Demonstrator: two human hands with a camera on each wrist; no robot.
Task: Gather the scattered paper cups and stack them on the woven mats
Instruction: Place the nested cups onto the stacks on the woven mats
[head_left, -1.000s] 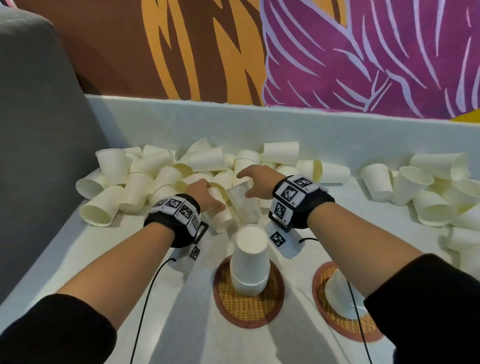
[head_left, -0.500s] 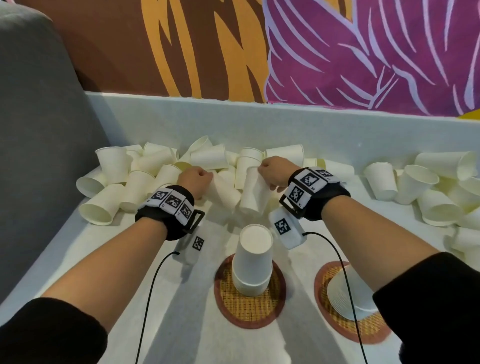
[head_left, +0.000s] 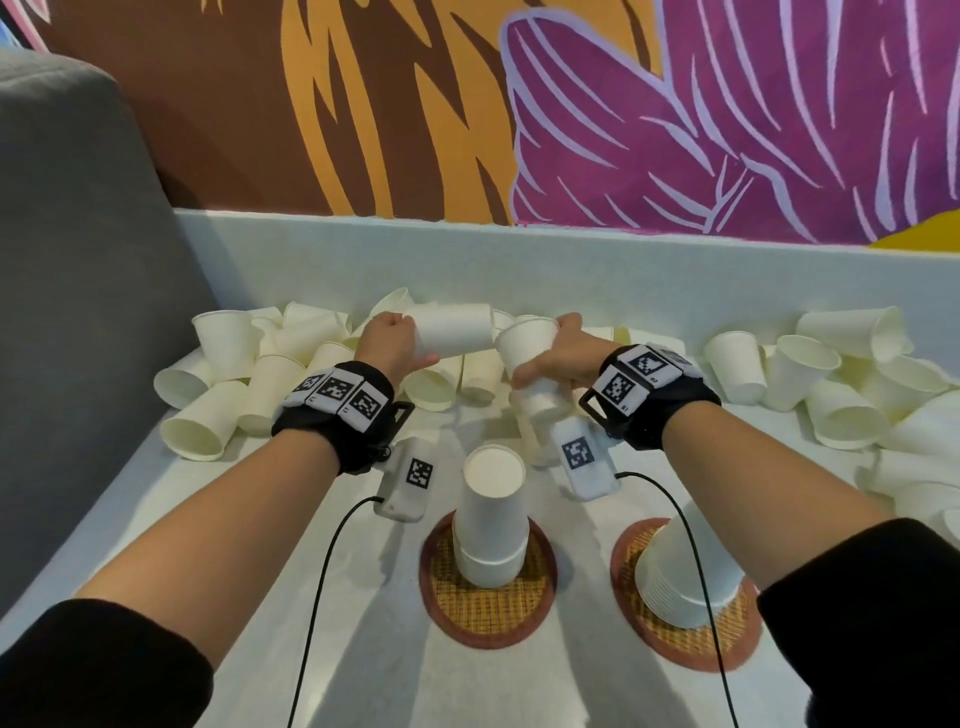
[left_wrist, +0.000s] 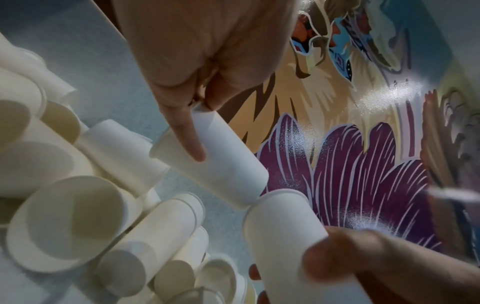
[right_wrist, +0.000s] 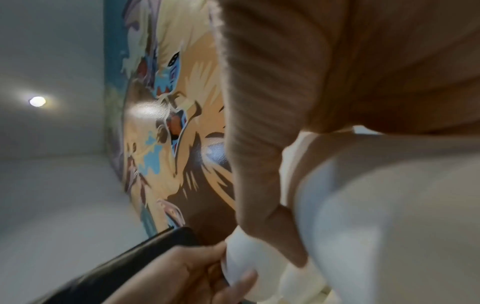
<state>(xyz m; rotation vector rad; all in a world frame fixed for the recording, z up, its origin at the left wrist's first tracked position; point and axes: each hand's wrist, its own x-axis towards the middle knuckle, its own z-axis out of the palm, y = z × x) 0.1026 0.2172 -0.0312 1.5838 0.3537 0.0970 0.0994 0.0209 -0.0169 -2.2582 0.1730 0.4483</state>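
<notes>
Above the heap of loose paper cups (head_left: 291, 364) at about twelve o'clock on the white counter (head_left: 249, 561), both hands are raised clear of the surface. The left hand (head_left: 387, 345) grips a sideways cup (head_left: 452, 328) with fingers curled round its mouth end, its closed base pointing toward three o'clock; the left wrist view shows a finger lying along the wall of this cup (left_wrist: 221, 164). The right hand (head_left: 561, 356) grasps an upright cup (head_left: 524, 345) by its lower part, open mouth up, and the base of the sideways cup sits just beside that rim, at or near touching. At six o'clock from the hands, a short stack of upturned cups (head_left: 491, 519) stands on the left woven mat (head_left: 488, 613). At about four o'clock, a taller, tighter stack (head_left: 680, 577) stands on the right woven mat (head_left: 691, 639), partly hidden by the right forearm. More loose cups (head_left: 841, 395) lie in a second heap at two to three o'clock, along the low white wall. Each wrist carries a black band with square printed markers and a small white camera box with a black cable.
</notes>
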